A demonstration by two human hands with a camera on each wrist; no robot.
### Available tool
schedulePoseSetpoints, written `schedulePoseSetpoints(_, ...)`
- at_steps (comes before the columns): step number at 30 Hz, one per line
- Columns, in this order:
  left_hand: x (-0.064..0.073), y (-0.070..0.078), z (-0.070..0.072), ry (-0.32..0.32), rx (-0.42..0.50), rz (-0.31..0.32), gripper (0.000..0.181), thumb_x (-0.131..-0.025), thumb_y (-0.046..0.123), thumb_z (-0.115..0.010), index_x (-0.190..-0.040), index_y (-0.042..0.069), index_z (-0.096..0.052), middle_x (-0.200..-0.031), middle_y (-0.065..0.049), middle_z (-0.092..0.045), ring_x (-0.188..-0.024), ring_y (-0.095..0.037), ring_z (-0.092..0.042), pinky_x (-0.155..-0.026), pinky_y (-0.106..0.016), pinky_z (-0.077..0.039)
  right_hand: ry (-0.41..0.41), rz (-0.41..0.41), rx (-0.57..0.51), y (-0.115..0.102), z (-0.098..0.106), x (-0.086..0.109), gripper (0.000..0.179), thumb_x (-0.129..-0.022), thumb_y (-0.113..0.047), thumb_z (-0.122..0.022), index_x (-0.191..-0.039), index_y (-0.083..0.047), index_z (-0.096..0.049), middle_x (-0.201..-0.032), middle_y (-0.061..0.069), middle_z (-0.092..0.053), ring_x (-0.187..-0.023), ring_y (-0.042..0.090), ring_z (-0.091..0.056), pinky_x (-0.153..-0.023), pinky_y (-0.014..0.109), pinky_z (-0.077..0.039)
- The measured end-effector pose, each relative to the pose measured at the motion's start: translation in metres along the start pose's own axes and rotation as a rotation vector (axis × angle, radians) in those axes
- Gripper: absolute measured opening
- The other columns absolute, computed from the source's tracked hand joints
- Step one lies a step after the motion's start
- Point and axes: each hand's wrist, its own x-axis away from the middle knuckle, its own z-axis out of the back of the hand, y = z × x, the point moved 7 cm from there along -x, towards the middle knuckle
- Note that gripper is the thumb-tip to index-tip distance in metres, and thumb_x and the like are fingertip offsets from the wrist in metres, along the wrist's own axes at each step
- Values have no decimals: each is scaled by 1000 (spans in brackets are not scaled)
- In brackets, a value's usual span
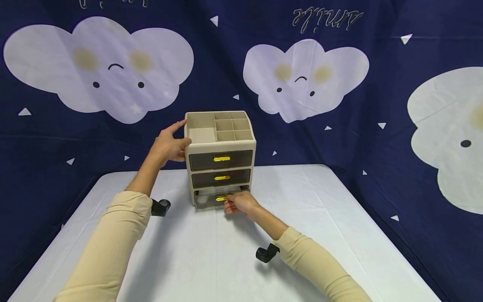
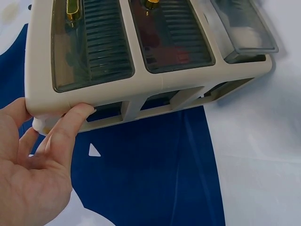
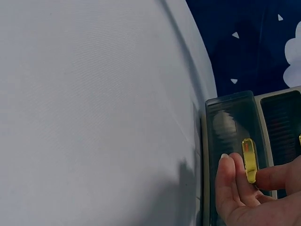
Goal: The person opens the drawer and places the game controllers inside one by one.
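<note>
A cream desktop drawer box (image 1: 222,147) with several top compartments and three smoky clear drawers stands on the table. Its bottom drawer (image 1: 205,200) is pulled partly out, and something pale shows inside it. My right hand (image 1: 241,203) pinches the gold handle (image 3: 249,160) of that drawer between thumb and fingers. At the box's upper left side, my left hand (image 1: 170,144) grips the edge, thumb toward the front and fingers along the side. In the left wrist view, the left hand (image 2: 44,155) holds the frame's corner beside the top drawer (image 2: 94,47).
White cloth covers the table (image 1: 294,209). Behind it hangs a dark blue curtain (image 1: 219,54) with clouds and small triangles. A black wrist camera (image 1: 161,207) sits by the left forearm, and another camera (image 1: 267,253) by the right.
</note>
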Motion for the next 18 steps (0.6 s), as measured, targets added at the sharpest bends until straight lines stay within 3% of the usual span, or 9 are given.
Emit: schedulePoseSetpoints(18,-2,-1,1,-2,-1,4,74,-103,18,-56,-163,37,-17,-143,-30,-52,-107,-40,-72,-90,-50,-60,29,-25,-32,-5,0,-9,36,-106,-8,-46,-113,23,-62,-69,3,-65,-60,11,-63,-61,22,-59)
